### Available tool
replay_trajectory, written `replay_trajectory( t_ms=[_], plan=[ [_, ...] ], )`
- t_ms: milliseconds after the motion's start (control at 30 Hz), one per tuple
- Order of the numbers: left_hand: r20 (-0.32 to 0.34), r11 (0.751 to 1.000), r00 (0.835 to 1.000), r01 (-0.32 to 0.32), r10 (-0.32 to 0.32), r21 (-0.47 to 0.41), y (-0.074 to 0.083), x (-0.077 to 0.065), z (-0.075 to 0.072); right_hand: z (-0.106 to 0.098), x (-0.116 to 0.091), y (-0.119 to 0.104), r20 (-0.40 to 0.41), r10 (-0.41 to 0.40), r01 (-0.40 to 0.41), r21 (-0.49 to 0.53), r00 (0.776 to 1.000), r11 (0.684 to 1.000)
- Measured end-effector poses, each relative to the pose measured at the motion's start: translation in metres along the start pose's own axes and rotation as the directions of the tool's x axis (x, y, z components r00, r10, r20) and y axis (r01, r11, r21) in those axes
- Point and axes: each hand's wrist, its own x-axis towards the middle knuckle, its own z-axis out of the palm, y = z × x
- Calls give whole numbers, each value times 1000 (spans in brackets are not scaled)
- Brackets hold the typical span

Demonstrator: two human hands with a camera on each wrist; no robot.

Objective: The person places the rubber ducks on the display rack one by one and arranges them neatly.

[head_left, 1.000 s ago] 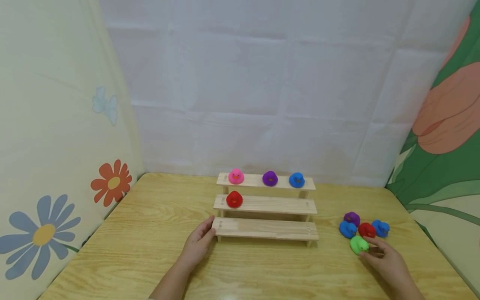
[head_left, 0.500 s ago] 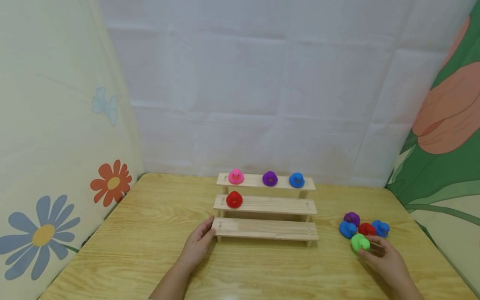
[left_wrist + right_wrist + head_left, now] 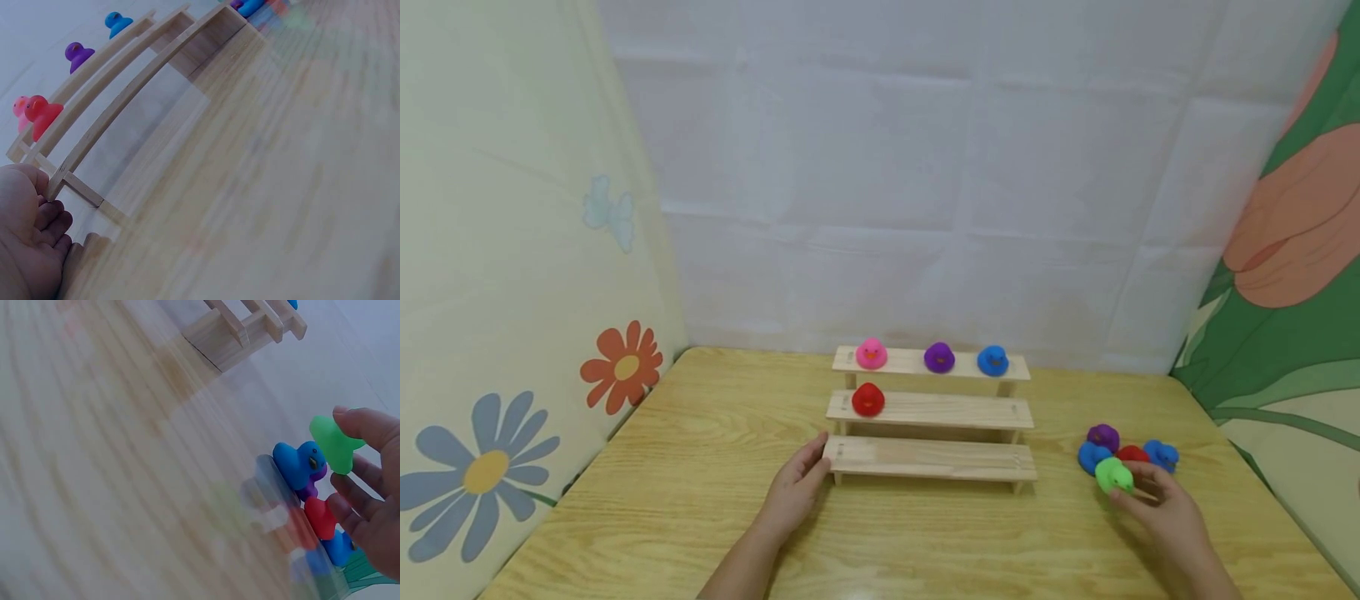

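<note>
A green rubber duck [image 3: 1114,476] is pinched between the thumb and fingers of my right hand [image 3: 1168,515]. The right wrist view shows the green duck [image 3: 336,442] raised off the table beside the other ducks. My left hand [image 3: 792,490] holds the left end of the lowest step of a three-tier wooden shelf [image 3: 928,458]. In the left wrist view the thumb and fingers of my left hand [image 3: 31,234] lie at that step's end. On the top tier stand a pink duck [image 3: 871,354], a purple duck [image 3: 939,357] and a blue duck [image 3: 993,361]. A red duck [image 3: 868,400] sits on the middle tier's left.
Right of the shelf, loose ducks cluster on the wooden table [image 3: 700,433]: a purple duck [image 3: 1103,437], a blue duck [image 3: 1092,457], a partly hidden red duck [image 3: 1132,454] and another blue duck [image 3: 1162,456]. A white cloth [image 3: 925,183] hangs behind; patterned cloths flank both sides.
My right hand has lifted the green duck off the table and shifted it slightly up and left in the head view. My left hand stays at the shelf's end.
</note>
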Motion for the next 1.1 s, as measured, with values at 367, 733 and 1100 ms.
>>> replay_trajectory(
  t_ms=[367, 733, 1100],
  plan=[
    [-2, 1000, 1000, 7, -7, -4, -3, 1, 1, 15, 2, -12, -122, -182, 194, 94, 976, 977],
    [2, 1000, 1000, 7, -7, -12, -4, 2, 0, 23, 12, -33, -76, -147, 152, 70, 986, 986],
    [-1, 1000, 1000, 5, -5, -3, -3, 2, 0, 34, 19, -59, -47, -204, 207, 83, 978, 975]
  ],
)
